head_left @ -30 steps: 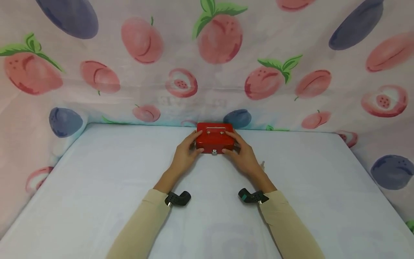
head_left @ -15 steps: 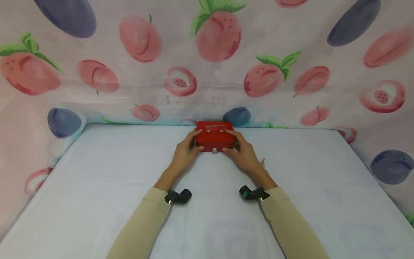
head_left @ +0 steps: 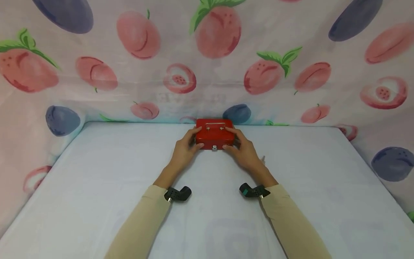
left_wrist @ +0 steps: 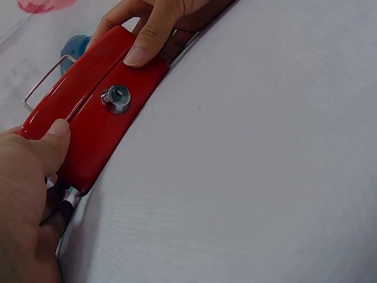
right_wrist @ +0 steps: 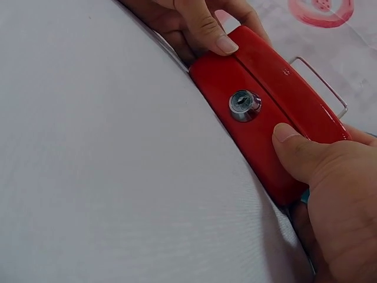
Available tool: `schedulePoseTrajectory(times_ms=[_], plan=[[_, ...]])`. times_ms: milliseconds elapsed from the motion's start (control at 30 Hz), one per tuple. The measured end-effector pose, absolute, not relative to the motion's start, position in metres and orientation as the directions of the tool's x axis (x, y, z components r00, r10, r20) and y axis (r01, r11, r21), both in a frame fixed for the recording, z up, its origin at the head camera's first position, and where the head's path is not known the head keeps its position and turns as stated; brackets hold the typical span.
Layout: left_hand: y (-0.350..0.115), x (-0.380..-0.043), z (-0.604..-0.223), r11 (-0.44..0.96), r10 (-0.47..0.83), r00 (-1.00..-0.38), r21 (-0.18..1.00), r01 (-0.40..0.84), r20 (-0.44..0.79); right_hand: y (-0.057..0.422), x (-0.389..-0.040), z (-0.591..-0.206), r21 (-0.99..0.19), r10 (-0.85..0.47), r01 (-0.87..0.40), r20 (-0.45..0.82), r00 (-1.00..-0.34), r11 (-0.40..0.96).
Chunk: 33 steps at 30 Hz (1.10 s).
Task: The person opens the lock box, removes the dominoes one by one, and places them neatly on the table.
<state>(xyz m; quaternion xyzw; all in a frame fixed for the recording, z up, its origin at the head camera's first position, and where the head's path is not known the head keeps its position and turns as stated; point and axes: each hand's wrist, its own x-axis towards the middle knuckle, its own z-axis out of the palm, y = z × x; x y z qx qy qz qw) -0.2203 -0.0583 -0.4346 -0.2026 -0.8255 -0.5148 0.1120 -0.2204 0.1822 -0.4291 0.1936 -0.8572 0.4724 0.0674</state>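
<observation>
A red metal cash box [head_left: 215, 135] stands at the far edge of the table, its lid down. On its front is a round silver lock [right_wrist: 244, 105], with no key in it. A thin wire handle [left_wrist: 48, 81] stands up from the lid. My left hand [head_left: 183, 151] grips the box's left end, thumb on the front face. At the right end my right hand [head_left: 243, 153] holds it the same way, its thumb just below the lid seam in the right wrist view. The fingers behind the box's ends are partly hidden.
A small key [head_left: 263, 159] lies on the white tablecloth [head_left: 307, 172], just right of my right wrist. Behind the box rises a fruit-print cloth [head_left: 216, 79], which also hangs along both sides of the table.
Both hands keep their hold on the cash box, which stays in place on the table. Only the head view has shifted slightly, so everything sits a little higher in it.
</observation>
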Motion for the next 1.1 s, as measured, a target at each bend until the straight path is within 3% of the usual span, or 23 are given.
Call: schedulePoseTrajectory(times_ms=[233, 467, 1100], plan=[[-0.057, -0.22, -0.433, 0.392, 0.216, -0.897, 0.807, 0.442, 0.386, 0.183, -0.216, -0.426, -0.797, -0.224, -0.327, 0.244, -0.943, 0.508], [-0.057, -0.222, -0.427, 0.392, 0.234, -0.872, 0.779, 0.49, 0.431, 0.182, -0.214, -0.417, -0.787, -0.215, -0.35, 0.277, -0.936, 0.508], [-0.062, -0.22, -0.42, 0.343, 0.213, -0.901, 0.834, 0.432, 0.378, 0.181, -0.214, -0.409, -0.87, -0.177, -0.279, 0.224, -0.958, 0.407]])
